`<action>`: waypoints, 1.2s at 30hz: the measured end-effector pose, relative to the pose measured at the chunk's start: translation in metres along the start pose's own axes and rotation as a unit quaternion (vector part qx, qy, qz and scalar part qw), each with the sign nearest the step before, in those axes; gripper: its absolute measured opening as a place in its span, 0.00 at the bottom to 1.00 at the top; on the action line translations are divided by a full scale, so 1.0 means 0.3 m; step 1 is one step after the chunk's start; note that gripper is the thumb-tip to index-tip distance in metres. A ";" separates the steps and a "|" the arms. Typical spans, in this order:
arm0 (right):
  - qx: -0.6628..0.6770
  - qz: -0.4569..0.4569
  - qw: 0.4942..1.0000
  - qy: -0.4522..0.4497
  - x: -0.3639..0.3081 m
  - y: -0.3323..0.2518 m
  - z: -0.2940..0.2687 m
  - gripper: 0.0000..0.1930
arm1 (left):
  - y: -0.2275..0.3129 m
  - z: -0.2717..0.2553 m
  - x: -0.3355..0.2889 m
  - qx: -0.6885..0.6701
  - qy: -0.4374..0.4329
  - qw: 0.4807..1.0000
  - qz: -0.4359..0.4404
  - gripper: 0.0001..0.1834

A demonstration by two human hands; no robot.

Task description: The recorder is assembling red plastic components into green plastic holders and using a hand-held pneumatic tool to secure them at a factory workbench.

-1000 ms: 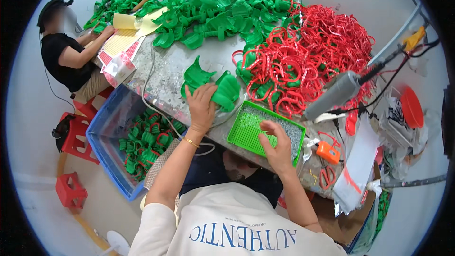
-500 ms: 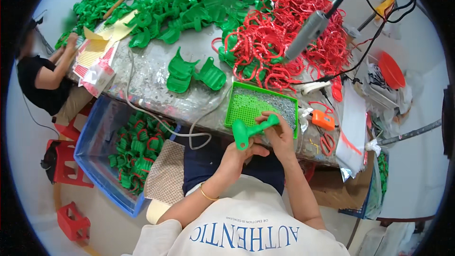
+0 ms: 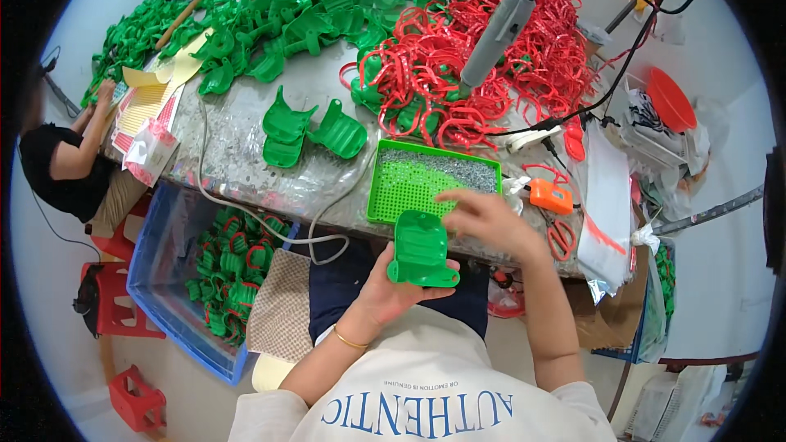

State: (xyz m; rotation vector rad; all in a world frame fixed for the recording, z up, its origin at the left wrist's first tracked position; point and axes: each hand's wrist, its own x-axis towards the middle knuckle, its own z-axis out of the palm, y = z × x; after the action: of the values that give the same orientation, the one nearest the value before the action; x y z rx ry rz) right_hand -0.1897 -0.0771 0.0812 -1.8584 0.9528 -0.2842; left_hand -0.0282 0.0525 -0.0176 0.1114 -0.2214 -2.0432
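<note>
My left hand [image 3: 381,286] is closed around a green moulded plastic part [image 3: 422,250], a curved shell with side tabs, and holds it above my lap. My right hand [image 3: 495,225] hovers over the near right of a green tray [image 3: 370,209], fingers apart and bent, with nothing visible in them. Small silvery pieces [image 3: 458,165] cover the tray's far side; its green grid floor shows in the nearer part. Left of the tray, two more green parts [image 3: 286,131] [image 3: 339,133] lie on the table. A grey electric screwdriver [image 3: 496,39] hangs above the red strips.
Heaps of green parts [image 3: 303,20] and red strips [image 3: 524,41] cover the table's far side. Right of the tray lie an orange device [image 3: 550,196] and red scissors [image 3: 562,239]. A blue crate [image 3: 155,278] of assembled parts stands lower left. A co-worker [image 3: 70,147] sits at far left.
The green part has turned so its hollow face shows, held by my left hand alone. My right hand has let go of it and moved up and right, to the tray.
</note>
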 end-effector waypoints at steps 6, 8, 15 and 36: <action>-0.119 -0.116 0.948 0.272 0.306 0.230 -0.216 0.12 | -0.020 0.010 -0.020 0.060 -0.001 0.998 0.022 0.35; -0.317 -0.158 0.891 0.284 0.420 0.265 -0.220 0.12 | -0.034 -0.003 -0.014 0.074 0.041 0.996 0.011 0.33; -0.391 -0.216 0.877 0.174 0.520 0.348 -0.305 0.12 | -0.048 -0.035 0.014 -0.007 0.018 1.000 -0.012 0.33; -0.207 -0.157 0.940 0.223 -0.100 -0.094 0.233 0.19 | 0.019 -0.021 0.033 0.064 0.056 0.985 0.153 0.39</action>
State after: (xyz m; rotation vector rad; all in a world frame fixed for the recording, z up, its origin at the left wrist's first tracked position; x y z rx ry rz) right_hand -0.1561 -0.0034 0.0776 -2.3990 1.0722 -0.7738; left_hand -0.0267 0.0405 -0.0224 0.2558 -0.2811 -1.7112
